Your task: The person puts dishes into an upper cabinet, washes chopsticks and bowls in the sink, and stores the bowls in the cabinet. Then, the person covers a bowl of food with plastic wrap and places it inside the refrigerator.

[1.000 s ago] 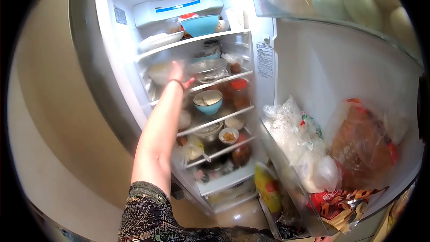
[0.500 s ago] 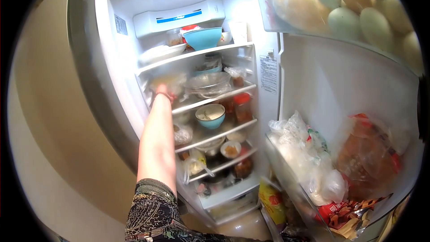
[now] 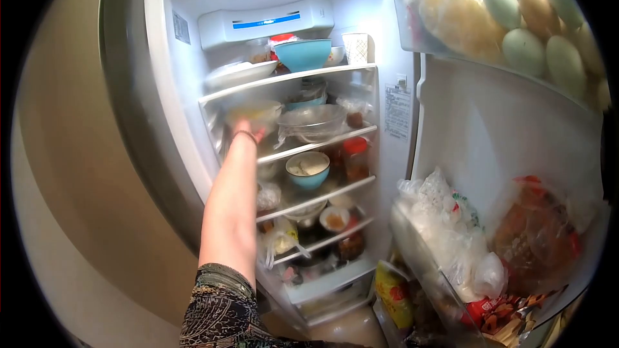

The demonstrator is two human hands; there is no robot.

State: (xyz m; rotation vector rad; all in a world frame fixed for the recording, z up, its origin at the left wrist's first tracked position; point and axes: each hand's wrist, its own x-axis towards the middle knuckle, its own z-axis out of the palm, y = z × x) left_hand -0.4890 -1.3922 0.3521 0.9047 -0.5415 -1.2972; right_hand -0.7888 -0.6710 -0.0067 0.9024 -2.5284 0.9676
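Observation:
My left hand, with a thin band at the wrist, reaches into an open refrigerator at the left of the second shelf. It grips a pale, see-through bowl with something yellowish in it; most of the fingers are hidden or blurred against it. Just right of the bowl sits a glass dish under plastic wrap, with a small bagged item beyond it. On the shelf below stands a blue bowl of whitish food. My right hand is out of view.
Above are a white plate, a large blue bowl and a patterned cup. A red-lidded jar stands lower right. The opened door, at right, carries eggs and plastic bags. The refrigerator's side wall borders my arm.
The whole view has shifted slightly, with the shelves now a little farther right. My left hand stays at the see-through bowl, which shows more clearly now.

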